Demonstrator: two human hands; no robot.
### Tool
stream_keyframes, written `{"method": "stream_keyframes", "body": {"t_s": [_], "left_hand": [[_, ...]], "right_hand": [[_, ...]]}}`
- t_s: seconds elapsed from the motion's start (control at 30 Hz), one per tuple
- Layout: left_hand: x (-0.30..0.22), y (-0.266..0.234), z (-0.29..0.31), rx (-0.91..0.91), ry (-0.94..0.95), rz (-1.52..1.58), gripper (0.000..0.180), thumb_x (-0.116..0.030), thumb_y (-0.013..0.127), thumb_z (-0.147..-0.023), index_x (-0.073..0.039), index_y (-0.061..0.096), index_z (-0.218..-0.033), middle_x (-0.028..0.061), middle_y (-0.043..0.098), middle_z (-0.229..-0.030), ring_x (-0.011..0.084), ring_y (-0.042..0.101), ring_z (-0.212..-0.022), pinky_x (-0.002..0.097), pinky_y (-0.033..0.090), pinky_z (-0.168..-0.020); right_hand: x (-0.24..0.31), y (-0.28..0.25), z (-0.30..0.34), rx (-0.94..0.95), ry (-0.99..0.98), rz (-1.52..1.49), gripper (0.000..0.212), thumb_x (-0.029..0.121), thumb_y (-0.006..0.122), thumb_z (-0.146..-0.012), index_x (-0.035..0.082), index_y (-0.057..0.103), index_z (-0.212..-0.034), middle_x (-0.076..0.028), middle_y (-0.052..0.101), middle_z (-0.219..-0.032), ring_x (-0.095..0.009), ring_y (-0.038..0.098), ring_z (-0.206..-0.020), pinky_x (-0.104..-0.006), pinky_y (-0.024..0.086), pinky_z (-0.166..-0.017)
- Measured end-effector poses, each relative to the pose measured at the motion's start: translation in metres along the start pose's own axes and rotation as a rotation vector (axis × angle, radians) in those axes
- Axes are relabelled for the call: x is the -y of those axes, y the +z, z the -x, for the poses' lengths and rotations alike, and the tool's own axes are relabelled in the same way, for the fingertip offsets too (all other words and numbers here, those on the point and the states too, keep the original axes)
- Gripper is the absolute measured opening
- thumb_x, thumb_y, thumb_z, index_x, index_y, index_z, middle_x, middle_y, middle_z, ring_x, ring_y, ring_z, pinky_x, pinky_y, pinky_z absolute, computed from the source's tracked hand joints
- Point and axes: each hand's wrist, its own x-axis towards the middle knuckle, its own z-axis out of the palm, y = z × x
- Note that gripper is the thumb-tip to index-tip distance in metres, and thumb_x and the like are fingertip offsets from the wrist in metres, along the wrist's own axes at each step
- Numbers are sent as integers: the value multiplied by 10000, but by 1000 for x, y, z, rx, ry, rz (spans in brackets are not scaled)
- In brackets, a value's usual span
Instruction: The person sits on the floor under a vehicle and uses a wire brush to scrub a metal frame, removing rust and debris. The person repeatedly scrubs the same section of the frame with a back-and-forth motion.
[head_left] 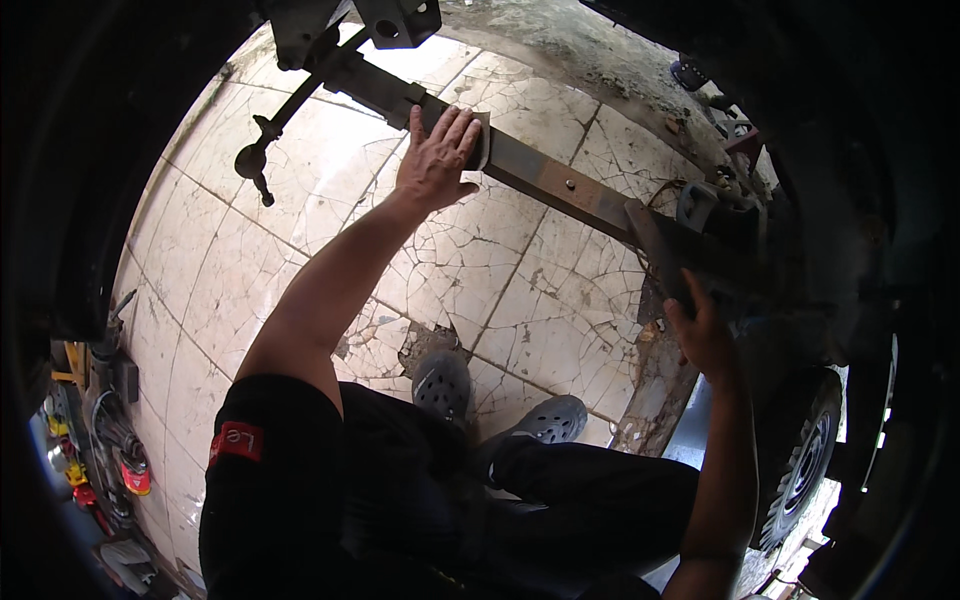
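A long rectangular metal beam (515, 163) runs from upper left to the right, dull grey with a brownish patch and a small round bolt-like knob (570, 185) on it. My left hand (437, 162) lies on the beam with its fingers stretched and slightly apart. Beside that palm, the edge of a thin dark piece (484, 140) shows across the beam; the hand hides the rest. My right hand (703, 335), in shadow at the right, is closed around the lower end of a flat dark strip (652, 235). The strip's upper end overlaps the beam.
A dark rod with a ball-like joint (251, 161) hangs at upper left. Cracked pale tiles (400, 265) cover the floor under my grey clogs (441, 386). A treaded tyre (805, 460) stands at lower right. Tools and small containers (135, 478) lie far left.
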Motion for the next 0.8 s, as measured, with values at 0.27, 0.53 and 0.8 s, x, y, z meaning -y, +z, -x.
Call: {"method": "stream_keyframes", "body": {"t_s": [0.27, 0.53, 0.8], "left_hand": [[-39, 6, -1, 66, 123, 21, 1104, -610, 767, -747, -91, 248, -1572, 93, 246, -1638, 254, 191, -1526, 642, 31, -1213], [-38, 0, 4, 120, 119, -56, 1120, -575, 788, -744, -80, 227, -1578, 102, 208, -1652, 292, 162, -1533, 638, 29, -1216], [13, -7, -7, 3, -51, -25, 1056, -511, 814, -739, -91, 289, -1553, 79, 288, -1618, 225, 233, -1512, 641, 50, -1216]], "right_hand": [[14, -1, 0, -20, -48, 88, 603, 271, 601, -973, 6, 397, -1474, -253, 453, -1483, -368, 450, -1384, -408, 369, -1129], [24, -1, 1, -1, -8, 87, 600, 268, 599, -968, 8, 402, -1472, -254, 448, -1488, -362, 426, -1404, -400, 348, -1144], [19, 1, 1, 20, 27, 74, 595, 262, 590, -970, 9, 398, -1474, -257, 455, -1483, -362, 441, -1394, -400, 352, -1140]]}}
